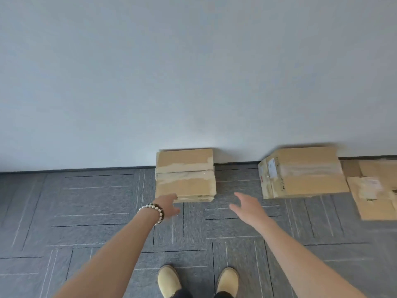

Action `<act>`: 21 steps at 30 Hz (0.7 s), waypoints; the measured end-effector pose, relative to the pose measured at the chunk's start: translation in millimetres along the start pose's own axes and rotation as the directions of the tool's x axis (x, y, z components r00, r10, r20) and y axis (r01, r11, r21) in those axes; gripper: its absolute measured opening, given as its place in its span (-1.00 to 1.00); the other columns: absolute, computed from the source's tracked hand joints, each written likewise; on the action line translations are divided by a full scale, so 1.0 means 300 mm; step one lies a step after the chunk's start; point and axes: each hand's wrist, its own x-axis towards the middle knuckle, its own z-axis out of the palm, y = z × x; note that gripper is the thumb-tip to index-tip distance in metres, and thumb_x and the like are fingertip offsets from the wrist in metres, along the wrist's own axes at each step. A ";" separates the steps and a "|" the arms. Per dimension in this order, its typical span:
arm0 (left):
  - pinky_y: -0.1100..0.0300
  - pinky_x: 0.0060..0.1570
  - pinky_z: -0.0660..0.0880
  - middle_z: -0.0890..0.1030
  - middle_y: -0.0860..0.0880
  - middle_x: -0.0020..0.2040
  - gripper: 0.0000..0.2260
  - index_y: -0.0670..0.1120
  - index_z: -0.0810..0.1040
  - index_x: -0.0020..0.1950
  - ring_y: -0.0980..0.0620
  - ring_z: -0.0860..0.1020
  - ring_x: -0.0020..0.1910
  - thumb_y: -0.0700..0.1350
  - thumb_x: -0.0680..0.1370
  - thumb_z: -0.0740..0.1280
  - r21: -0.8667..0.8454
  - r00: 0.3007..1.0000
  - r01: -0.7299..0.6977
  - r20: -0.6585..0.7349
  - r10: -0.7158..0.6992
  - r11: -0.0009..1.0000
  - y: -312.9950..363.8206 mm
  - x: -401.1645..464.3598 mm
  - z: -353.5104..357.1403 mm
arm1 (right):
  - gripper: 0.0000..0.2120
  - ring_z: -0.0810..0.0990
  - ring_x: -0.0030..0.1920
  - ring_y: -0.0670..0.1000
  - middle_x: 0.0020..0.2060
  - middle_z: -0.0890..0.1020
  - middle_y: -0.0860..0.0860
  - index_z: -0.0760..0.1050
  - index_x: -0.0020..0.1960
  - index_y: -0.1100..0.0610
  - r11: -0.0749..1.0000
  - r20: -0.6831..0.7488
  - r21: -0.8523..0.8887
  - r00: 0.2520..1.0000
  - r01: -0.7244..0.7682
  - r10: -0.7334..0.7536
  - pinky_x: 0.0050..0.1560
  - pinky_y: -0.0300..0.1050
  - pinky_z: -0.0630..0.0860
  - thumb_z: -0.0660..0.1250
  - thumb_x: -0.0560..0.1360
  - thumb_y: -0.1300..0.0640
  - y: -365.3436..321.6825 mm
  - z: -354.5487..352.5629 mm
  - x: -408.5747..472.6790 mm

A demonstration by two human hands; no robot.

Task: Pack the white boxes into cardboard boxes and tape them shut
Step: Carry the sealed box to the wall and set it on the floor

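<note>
A stack of flattened cardboard boxes [185, 175] lies on the grey carpet against the white wall, straight ahead of me. My left hand [169, 205], with a bead bracelet on the wrist, touches the stack's near left corner; its fingers are partly hidden behind the edge. My right hand [247, 206] hovers open to the right of the stack, fingers spread, holding nothing. A taped, closed cardboard box [305, 173] with a white label on its side stands further right. No white boxes are in view.
More flattened cardboard [373, 190] lies on the floor at the far right. The white wall [193, 72] runs across the back with a dark skirting strip. My two tan shoes [169, 280] stand on the carpet tiles at the bottom.
</note>
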 end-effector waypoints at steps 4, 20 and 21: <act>0.07 0.37 0.40 0.39 -0.07 0.50 -0.44 -0.06 0.23 0.57 -0.07 0.41 0.43 0.05 0.62 0.29 0.130 0.993 -0.104 -0.042 0.111 0.986 0.259 -0.320 -0.179 | -0.42 0.29 0.51 0.06 0.55 0.29 0.02 0.18 0.59 0.07 0.997 -0.017 -0.068 0.999 0.045 -0.046 0.45 0.02 0.32 0.22 0.63 -0.06 -0.051 -0.253 -0.317; 0.11 0.41 0.30 0.29 -0.07 0.55 -0.44 -0.04 0.21 0.58 -0.07 0.31 0.49 0.08 0.63 0.26 0.540 0.752 -0.565 0.027 0.659 0.623 1.190 -1.294 -0.008 | -0.50 0.42 0.40 0.11 0.45 0.42 0.07 0.33 0.50 0.10 0.975 -0.545 0.194 0.814 -0.110 0.200 0.36 0.03 0.41 0.20 0.63 -0.09 0.370 -0.475 -1.682; 0.10 0.42 0.30 0.29 -0.07 0.54 -0.46 -0.05 0.22 0.58 -0.08 0.31 0.50 0.07 0.64 0.25 0.554 0.727 -0.591 0.051 0.685 0.586 1.229 -1.346 0.056 | -0.49 0.43 0.40 0.12 0.45 0.42 0.07 0.32 0.51 0.11 0.967 -0.564 0.220 0.791 -0.130 0.235 0.35 0.02 0.41 0.20 0.63 -0.09 0.411 -0.430 -1.777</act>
